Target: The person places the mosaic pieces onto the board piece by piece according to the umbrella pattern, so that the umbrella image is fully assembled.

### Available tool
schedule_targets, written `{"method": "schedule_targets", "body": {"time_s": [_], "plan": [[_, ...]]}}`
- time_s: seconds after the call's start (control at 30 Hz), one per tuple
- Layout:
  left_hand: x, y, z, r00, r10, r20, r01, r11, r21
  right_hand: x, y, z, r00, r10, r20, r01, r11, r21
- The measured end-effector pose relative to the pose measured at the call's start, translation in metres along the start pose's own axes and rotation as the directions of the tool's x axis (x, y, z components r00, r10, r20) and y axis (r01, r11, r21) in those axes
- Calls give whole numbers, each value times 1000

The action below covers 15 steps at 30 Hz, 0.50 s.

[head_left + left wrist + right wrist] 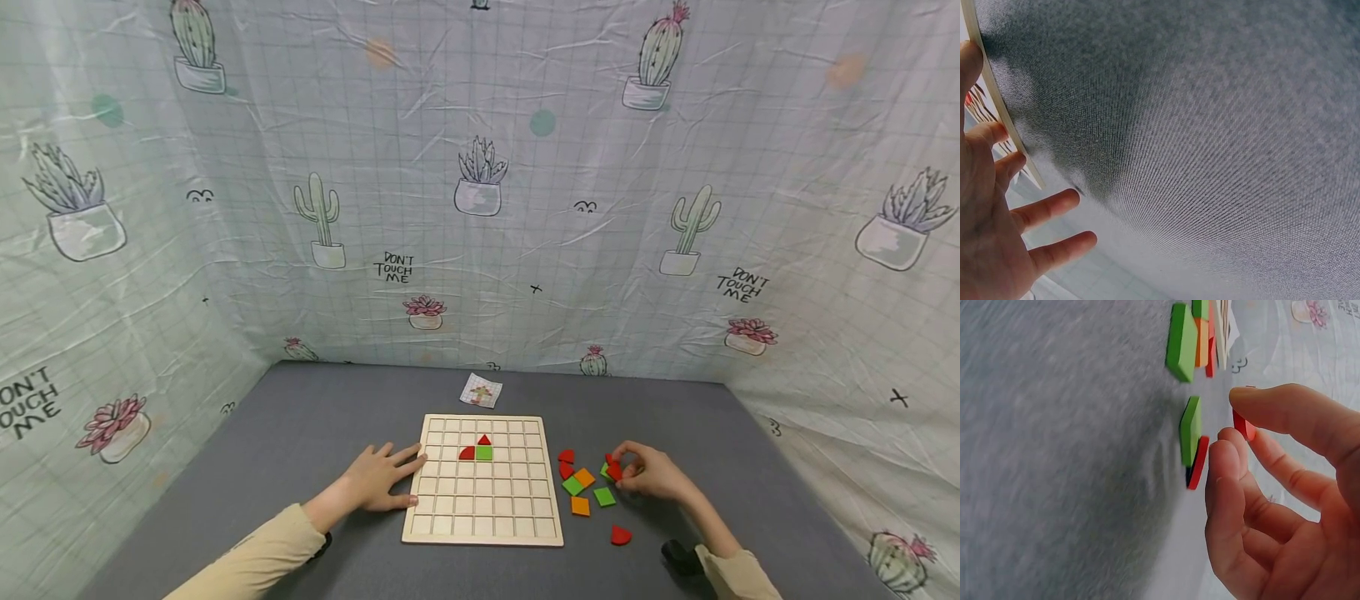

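A wooden grid board (480, 500) lies on the grey table. On it sit a red triangle (484, 439), a red quarter-circle tile (468, 453) and a green square tile (483, 452). My left hand (377, 478) rests at the board's left edge, fingers spread, thumb and fingertips touching the rim. To the right of the board, my right hand (651, 473) pinches a small red tile (1245, 427) between thumb and fingers, its outline partly covered. Below those fingers, a green tile (1190, 431) and a red tile (1198, 464) lie on the table.
Several loose tiles lie right of the board, including an orange square (580, 506), a green square (604, 497) and a red rounded tile (620, 535). A small pattern card (481, 391) lies behind the board. Cactus-printed cloth (510, 250) surrounds the table.
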State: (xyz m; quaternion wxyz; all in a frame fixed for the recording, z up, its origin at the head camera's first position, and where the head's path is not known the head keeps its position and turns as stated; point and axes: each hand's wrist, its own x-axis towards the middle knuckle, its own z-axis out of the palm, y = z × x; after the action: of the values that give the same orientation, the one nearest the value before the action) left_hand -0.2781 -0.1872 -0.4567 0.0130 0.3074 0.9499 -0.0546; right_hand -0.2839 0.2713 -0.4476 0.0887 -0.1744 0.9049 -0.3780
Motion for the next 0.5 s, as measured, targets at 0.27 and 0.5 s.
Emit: {"method": "schedule_targets", "body": {"time_s": [0.27, 0.5], "plan": [[-1, 4, -6, 999, -35, 39, 35, 999, 21, 11, -12, 6, 999, -31, 34, 31, 999, 17], [-1, 4, -7, 998, -33, 47, 33, 999, 10, 23, -20, 15, 996, -60, 66, 57, 997, 43]]}}
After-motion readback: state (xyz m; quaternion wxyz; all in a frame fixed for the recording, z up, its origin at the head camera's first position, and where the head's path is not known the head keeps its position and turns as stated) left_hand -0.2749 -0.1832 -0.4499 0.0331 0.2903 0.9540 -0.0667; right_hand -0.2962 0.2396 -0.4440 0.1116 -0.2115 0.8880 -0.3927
